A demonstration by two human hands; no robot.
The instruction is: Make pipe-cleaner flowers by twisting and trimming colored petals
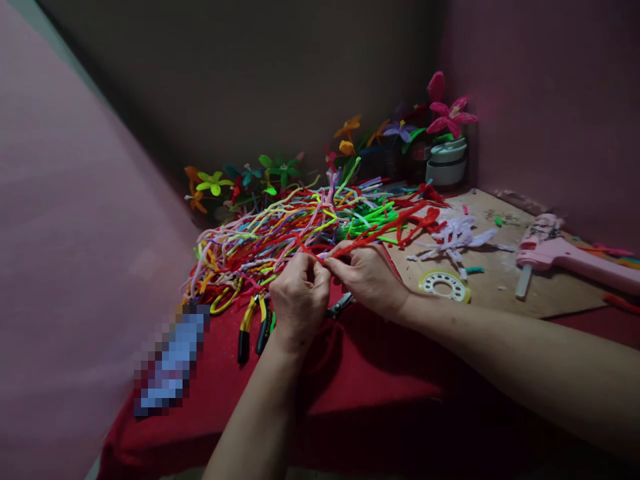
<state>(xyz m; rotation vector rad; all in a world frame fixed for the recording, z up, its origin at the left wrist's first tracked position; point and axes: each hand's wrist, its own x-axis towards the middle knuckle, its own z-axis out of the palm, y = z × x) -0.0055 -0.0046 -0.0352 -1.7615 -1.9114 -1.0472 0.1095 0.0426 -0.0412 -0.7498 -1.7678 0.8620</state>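
A red pipe cleaner [369,239] runs between my two hands over the front of the table. My left hand [300,290] is closed, pinching it near one end; a short red tip sticks up above the fingers. Thumb and fingers of my right hand [367,277] pinch the same pipe cleaner close beside the left fingertips. Its red length extends to the right, toward some looped red pieces [420,223]. Just behind my hands lies a big heap of pipe cleaners [270,230] in many colours. The exact twist between the fingertips is too small to make out.
Pliers with yellow and black handles [254,327] lie left of my hands on the red cloth [350,380]. On a board [500,280] at right are a pink glue gun [555,253], a tape roll [444,287] and white pipe-cleaner pieces [460,237]. Flowers [453,119] stand behind.
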